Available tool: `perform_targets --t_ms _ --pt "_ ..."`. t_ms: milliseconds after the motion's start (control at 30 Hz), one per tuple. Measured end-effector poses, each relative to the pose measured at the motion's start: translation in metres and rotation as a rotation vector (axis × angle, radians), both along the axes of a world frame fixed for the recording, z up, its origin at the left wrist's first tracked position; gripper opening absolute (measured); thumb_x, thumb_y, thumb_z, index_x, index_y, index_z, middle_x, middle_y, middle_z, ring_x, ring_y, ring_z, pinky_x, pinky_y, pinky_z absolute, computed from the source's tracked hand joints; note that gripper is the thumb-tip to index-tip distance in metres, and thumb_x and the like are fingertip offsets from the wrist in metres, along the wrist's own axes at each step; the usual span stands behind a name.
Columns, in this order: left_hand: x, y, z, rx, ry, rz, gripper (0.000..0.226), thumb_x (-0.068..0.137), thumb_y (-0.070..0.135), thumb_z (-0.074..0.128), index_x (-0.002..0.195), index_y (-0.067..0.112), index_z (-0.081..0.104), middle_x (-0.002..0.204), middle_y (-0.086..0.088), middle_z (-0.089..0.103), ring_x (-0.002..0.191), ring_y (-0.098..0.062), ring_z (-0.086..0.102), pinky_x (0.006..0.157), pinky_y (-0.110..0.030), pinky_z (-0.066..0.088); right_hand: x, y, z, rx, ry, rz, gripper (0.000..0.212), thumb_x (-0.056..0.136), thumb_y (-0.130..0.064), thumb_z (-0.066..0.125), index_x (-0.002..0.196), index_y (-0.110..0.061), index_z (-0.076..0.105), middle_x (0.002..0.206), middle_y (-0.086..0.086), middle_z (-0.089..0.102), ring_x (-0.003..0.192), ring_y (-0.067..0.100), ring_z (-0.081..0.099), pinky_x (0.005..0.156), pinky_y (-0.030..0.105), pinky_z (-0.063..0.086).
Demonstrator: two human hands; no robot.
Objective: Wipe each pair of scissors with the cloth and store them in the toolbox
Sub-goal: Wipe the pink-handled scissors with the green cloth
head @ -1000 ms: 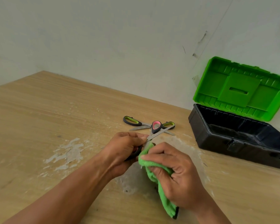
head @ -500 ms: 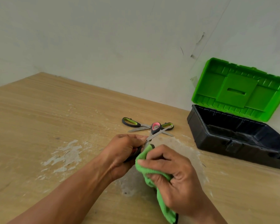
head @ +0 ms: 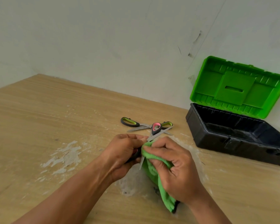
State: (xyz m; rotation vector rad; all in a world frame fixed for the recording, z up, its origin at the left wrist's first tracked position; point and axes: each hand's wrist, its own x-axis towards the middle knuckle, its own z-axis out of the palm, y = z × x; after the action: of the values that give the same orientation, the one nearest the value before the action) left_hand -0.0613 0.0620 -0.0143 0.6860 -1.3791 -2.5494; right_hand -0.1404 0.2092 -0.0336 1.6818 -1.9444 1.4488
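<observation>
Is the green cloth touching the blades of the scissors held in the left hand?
Touching. The head view shows the green cloth, gripped by the right hand, pressed around the open blades of the held scissors, while the left hand grips their handles.

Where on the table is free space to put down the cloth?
Free: the table left of the hands, apart from flaked patches, and the strip right of the right hand, before the toolbox. Crowded: the scissors just beyond the hands.
</observation>
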Motion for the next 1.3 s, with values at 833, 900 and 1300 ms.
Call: perform_targets --t_ms 833,900,1300 --pt "-0.008 -0.01 -0.008 -0.362 -0.049 0.301 0.014 0.095 -0.001 0.058 0.09 -0.004 0.071 0.061 -0.011 0.061 0.043 -0.012 0.047 0.043 -0.026 0.042 0.003 0.016 0.0 0.271 -0.111 0.176 0.019 0.088 0.002 0.072 0.098 -0.011 0.083 0.094 -0.005 0.069 0.08 0.01 0.067 0.069 0.015 0.048" --pt "-0.008 -0.01 -0.008 -0.361 -0.04 0.304 0.015 0.095 -0.001 0.058 0.088 -0.002 0.071 0.062 -0.011 0.061 0.043 -0.011 0.047 0.044 -0.026 0.042 -0.003 0.019 0.004 0.207 -0.136 0.152 0.018 0.086 0.0 0.071 0.096 -0.009 0.082 0.09 -0.004 0.07 0.079 0.014 0.067 0.068 0.019 0.05" --pt "-0.005 0.011 -0.009 -0.152 0.03 0.107 0.016 0.096 -0.001 0.055 0.095 -0.007 0.069 0.065 -0.013 0.062 0.047 -0.014 0.05 0.039 -0.023 0.038 -0.008 0.003 -0.003 -0.005 -0.009 -0.119 0.029 0.086 0.007 0.07 0.109 -0.006 0.079 0.098 -0.003 0.072 0.094 0.007 0.069 0.079 0.016 0.054"
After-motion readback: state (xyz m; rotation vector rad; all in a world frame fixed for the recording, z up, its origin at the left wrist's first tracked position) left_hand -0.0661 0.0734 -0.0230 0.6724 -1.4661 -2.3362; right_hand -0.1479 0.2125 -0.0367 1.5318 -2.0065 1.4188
